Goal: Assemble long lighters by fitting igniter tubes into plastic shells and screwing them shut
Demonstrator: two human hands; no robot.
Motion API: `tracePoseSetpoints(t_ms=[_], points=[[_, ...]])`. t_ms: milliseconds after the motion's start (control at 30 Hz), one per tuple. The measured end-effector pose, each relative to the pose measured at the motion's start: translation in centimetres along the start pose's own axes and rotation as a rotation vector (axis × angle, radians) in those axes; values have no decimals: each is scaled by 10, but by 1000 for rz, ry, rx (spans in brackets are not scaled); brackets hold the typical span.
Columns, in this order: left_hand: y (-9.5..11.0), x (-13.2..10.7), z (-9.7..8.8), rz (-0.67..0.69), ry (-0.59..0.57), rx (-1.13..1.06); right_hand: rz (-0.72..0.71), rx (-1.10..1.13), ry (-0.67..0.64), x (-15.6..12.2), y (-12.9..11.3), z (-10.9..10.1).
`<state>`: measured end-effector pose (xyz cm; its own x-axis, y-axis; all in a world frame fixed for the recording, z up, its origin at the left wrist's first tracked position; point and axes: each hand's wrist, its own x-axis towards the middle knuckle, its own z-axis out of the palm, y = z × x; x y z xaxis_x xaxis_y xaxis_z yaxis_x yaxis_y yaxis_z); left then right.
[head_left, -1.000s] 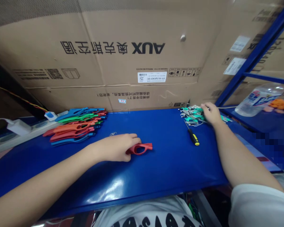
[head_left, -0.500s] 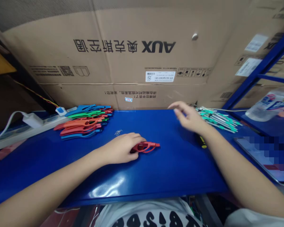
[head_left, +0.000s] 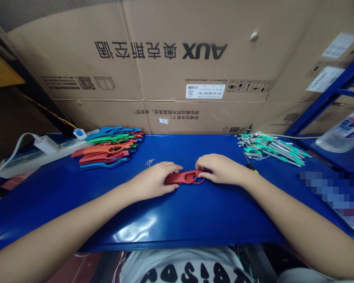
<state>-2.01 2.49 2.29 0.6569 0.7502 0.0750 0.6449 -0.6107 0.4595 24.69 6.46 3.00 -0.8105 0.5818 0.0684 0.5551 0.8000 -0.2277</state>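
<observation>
Red casing (head_left: 179,179) (in both hands (head_left: 152,181))

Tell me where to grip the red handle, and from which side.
I'd grip the red handle by its long solid body, coming from the left, thumb on the near edge, fingers on the far one, as the left hand does. It lies left to right, with its open, looped part toward the right hand, so the body should hold firmer.

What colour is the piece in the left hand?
The piece is red, seen best in the head view.
</observation>
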Motion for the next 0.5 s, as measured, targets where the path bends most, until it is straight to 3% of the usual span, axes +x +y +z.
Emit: tracePoseSetpoints(t_ms=[333, 500], points=[[-2, 1, -4, -15, 24, 14, 140, 30, -86, -14, 4, -20], [-2, 3, 1, -17, 36, 36, 94, 21, -90, -16, 2, -19]])
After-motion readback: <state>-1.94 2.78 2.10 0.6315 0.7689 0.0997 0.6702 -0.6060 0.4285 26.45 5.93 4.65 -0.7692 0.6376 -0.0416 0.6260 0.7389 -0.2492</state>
